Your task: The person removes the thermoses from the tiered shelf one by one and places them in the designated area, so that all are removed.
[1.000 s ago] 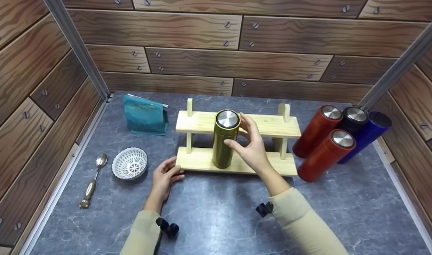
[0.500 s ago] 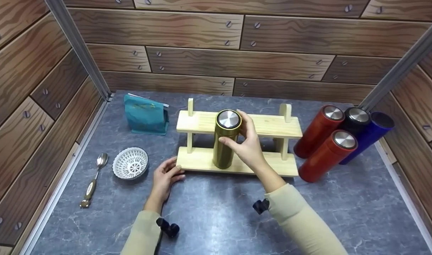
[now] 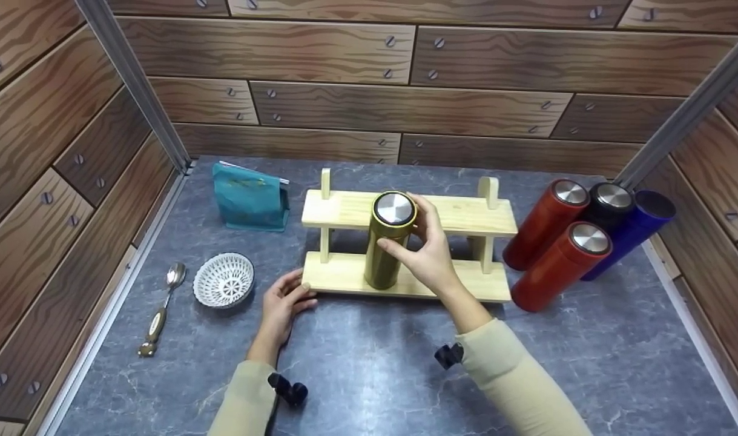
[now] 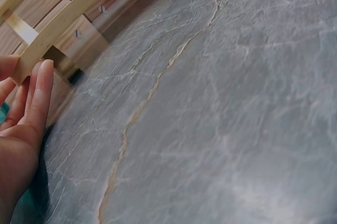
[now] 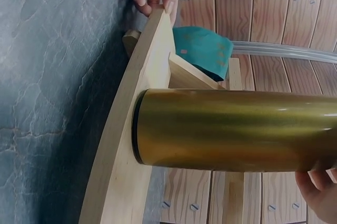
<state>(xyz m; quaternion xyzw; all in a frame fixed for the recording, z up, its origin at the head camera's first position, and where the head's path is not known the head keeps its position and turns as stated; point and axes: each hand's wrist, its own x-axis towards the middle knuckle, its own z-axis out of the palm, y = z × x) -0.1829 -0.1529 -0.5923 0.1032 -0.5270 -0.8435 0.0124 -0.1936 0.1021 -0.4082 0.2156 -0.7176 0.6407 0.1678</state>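
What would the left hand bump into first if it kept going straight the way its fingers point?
The left hand already touches the wooden rack at its lower shelf's front corner, so it would meet that first.

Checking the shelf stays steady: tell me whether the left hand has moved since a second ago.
No. The left hand still rests against the wooden rack's front-left corner.

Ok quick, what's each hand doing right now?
Left hand: open, fingers touching the wooden rack at its lower front corner.
Right hand: holding the gold bottle.
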